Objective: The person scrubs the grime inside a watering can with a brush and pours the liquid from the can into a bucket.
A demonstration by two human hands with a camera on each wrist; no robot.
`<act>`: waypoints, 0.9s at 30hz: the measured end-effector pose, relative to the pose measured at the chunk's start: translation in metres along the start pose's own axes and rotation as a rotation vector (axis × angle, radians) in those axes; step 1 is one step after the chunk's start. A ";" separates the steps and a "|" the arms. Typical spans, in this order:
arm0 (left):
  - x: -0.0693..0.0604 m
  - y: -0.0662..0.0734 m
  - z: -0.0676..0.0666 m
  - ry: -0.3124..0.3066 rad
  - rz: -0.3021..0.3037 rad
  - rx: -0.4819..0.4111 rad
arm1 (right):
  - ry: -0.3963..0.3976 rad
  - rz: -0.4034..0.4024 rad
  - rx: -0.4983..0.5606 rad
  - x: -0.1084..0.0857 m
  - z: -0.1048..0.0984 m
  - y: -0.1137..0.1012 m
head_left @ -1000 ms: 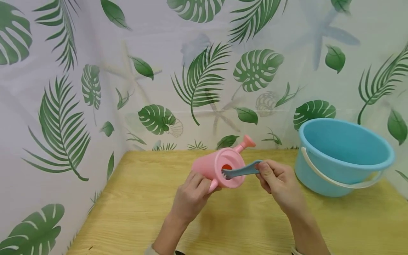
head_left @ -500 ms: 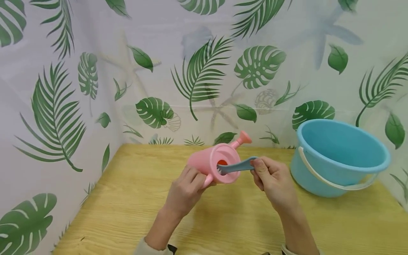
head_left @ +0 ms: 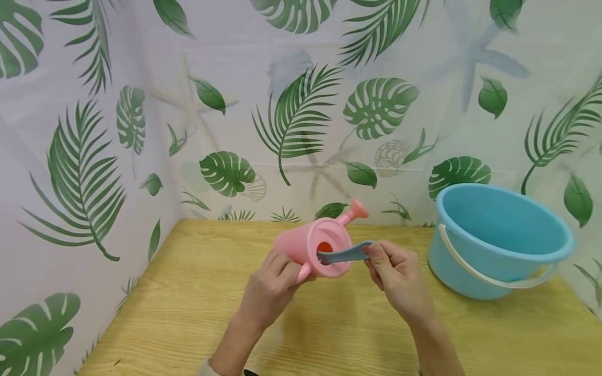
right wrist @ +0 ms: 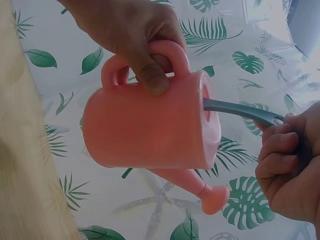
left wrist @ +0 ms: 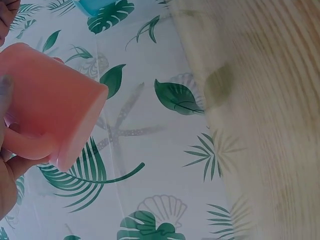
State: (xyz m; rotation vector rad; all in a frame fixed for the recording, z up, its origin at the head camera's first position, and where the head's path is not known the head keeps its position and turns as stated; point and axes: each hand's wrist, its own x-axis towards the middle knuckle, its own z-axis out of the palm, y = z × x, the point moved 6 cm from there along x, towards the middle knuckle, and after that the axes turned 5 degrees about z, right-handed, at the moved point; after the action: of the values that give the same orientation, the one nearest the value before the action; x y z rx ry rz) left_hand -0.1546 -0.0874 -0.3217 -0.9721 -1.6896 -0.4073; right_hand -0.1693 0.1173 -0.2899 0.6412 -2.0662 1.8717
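A pink watering can (head_left: 293, 244) is held tilted above the table, its round top opening turned to the right. My left hand (head_left: 270, 287) grips its handle, with the fingers through the loop in the right wrist view. My right hand (head_left: 400, 277) pinches the end of a blue-grey brush (head_left: 345, 255). The brush's head is inside the can's opening, largely hidden, and its handle (right wrist: 240, 108) slants out. Something orange-red shows within the opening. The can's spout and pink sprinkler head (head_left: 359, 209) point up to the right in the head view.
A light blue bucket (head_left: 475, 271) with a white handle stands on the right of the wood-grain table (head_left: 188, 313). A white leaf-print sheet (head_left: 226, 125) rises behind and along the left side of the table.
The brush sits slightly deeper in the watering can; its white bristles, visible at the opening earlier, are now mostly hidden. Both hands keep their grips, and the head view has shifted a little.
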 end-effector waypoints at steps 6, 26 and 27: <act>0.002 0.003 0.003 -0.013 0.012 -0.021 | 0.012 -0.008 -0.008 0.000 -0.005 0.003; -0.001 0.013 0.007 -0.020 0.090 -0.049 | -0.307 -0.271 -0.327 -0.008 0.010 -0.011; -0.001 0.013 0.007 -0.021 0.087 -0.052 | -0.308 -0.266 -0.308 -0.008 0.009 -0.010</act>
State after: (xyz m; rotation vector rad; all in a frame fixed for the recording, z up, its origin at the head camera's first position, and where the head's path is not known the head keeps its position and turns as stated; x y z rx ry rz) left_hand -0.1489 -0.0749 -0.3282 -1.0875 -1.6555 -0.3860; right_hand -0.1561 0.1086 -0.2863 1.1129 -2.2548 1.3411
